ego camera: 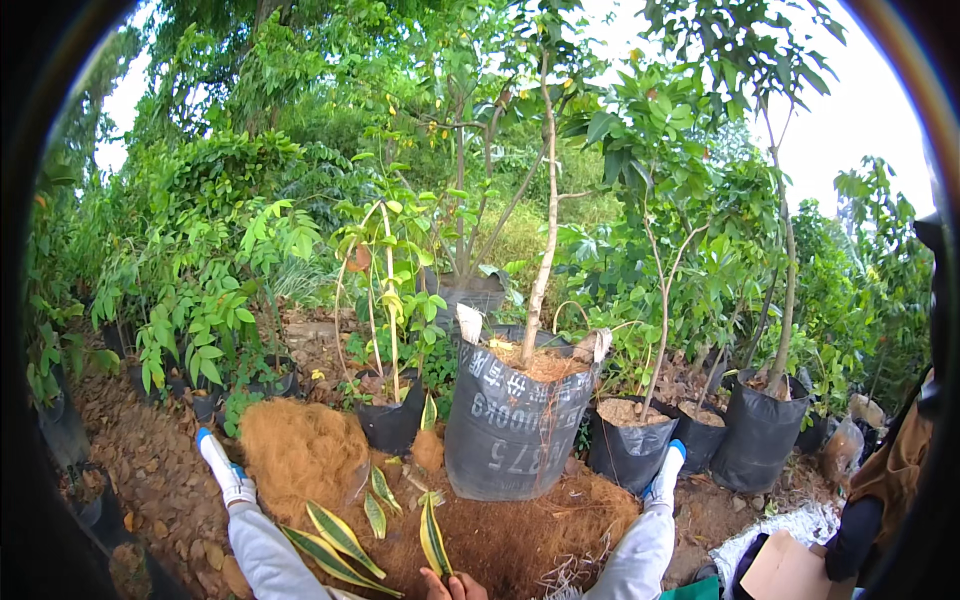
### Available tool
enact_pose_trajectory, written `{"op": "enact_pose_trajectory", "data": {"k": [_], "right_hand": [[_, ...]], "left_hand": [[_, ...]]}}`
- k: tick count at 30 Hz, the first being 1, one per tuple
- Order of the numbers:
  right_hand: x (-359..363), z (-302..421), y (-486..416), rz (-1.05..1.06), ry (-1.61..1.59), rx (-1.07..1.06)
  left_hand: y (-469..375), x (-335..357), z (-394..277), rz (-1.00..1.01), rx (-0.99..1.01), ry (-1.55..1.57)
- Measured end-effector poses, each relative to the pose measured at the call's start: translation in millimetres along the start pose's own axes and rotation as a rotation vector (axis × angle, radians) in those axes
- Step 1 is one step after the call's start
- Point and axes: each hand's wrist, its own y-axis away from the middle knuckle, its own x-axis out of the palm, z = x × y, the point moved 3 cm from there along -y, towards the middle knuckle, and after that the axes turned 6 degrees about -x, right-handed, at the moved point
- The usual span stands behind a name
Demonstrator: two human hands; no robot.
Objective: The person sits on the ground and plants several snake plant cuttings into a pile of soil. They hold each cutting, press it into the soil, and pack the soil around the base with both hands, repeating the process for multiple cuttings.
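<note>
A variegated snake plant leaf (433, 536), green with yellow edges, points upward at the bottom middle. My left hand (435, 586) and my right hand (468, 588) meet at its lower end, their fingers closed around it; the frame's edge cuts off most of both hands. To the left, two longer snake plant leaves (341, 536) lie slanted on the ground. Two shorter leaf pieces (374, 516) rest a little farther off. Another leaf piece (429, 413) stands upright out of a small brown fibre ball (427, 451). Loose coir fibre (510, 532) spreads between my legs.
A heap of coconut fibre (300, 454) lies by my left foot. Straight ahead stands a large black grow bag (514, 431) bearing writing, with a sapling. Smaller bagged saplings (630, 442) line the right. At the lower right, another person's sleeve (855, 536) is beside cardboard (791, 566).
</note>
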Motion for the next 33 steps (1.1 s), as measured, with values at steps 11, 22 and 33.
{"op": "enact_pose_trajectory", "data": {"k": [11, 22, 33], "right_hand": [[3.1, -6.7, -18.1, -0.062, -0.240, 0.059], [9.6, -18.3, -13.5, -0.061, 0.114, -0.043], [2.7, -17.7, -19.7, -0.177, 0.582, -0.355]], "left_hand": [[-43.8, -11.4, -0.9, 0.235, -0.027, 0.211], [-23.7, -2.4, -9.6, 0.276, 0.005, 0.014], [-41.3, -4.2, -9.8, 0.178, 0.101, -0.239]]}}
